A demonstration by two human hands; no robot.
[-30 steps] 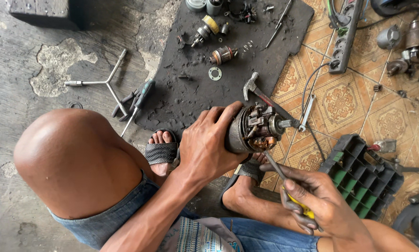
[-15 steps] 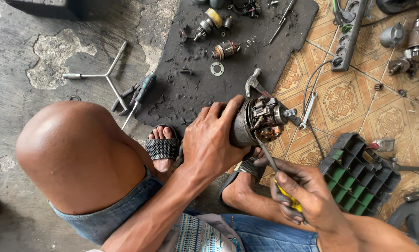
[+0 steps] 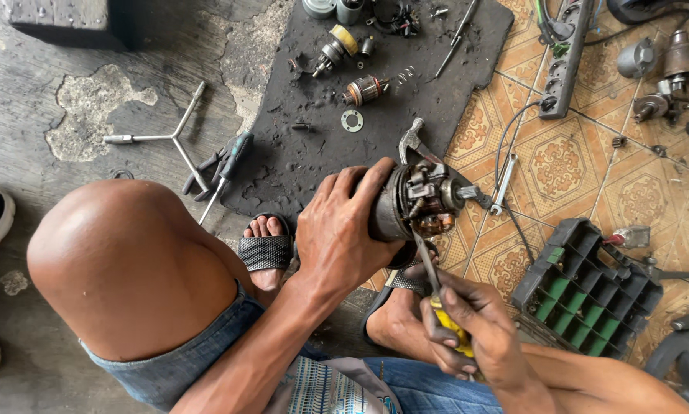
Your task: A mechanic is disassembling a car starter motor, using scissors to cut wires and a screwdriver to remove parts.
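Right now the left hand [image 3: 344, 238] clamps the starter motor [image 3: 413, 203] beside the black mat [image 3: 314, 153], while the right hand [image 3: 467, 337], closed on a yellow-handled screwdriver [image 3: 436, 295], probes its brush end; steadiness seems needed.

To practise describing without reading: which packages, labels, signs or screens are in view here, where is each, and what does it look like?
Compartment tray: on the tiled floor at the right, dark plastic with green cells.
Power strip: top right, a long dark bar with sockets.
No labels, signs or screens can be made out.

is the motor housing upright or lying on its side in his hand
On its side: the left hand grips the motor housing with its open end facing right, where the right hand works a screwdriver.
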